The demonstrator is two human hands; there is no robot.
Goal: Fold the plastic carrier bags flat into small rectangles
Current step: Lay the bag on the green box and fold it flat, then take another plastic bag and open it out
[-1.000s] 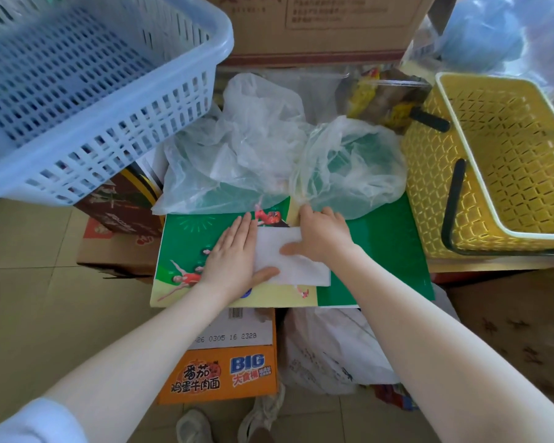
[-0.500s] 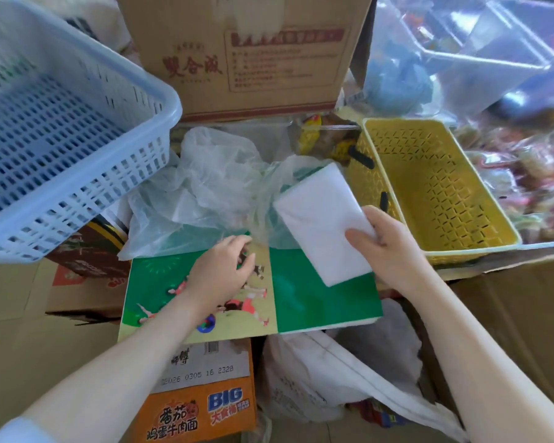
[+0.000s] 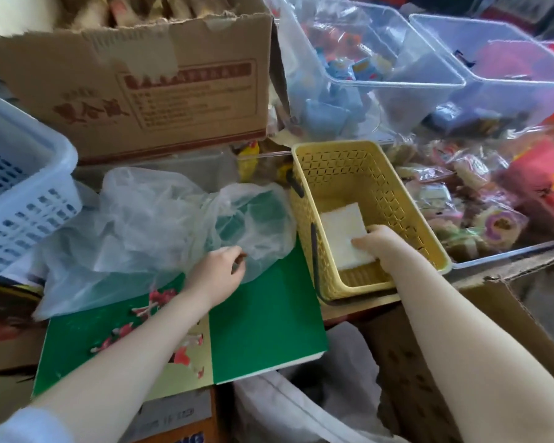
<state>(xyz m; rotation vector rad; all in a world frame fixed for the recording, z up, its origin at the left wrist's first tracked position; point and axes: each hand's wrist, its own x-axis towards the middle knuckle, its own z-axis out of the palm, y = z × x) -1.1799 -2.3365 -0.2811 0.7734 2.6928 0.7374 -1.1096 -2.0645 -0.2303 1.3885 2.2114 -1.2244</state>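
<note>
Head view: right hand inside yellow basket, fingers curled on near corner of folded bag, lying flat on basket floor. Left of basket, left hand at edge of loose bags, fingers curled and seeming to pinch the thin film, heaped on far part of green board. Further left of basket, blue basket; behind, carton. Possible trouble: folded bag springing open once released, since slippery film keeps no crease; also pulling one loose bag and dragging its neighbour off the board, because both lie tangled together.
</note>
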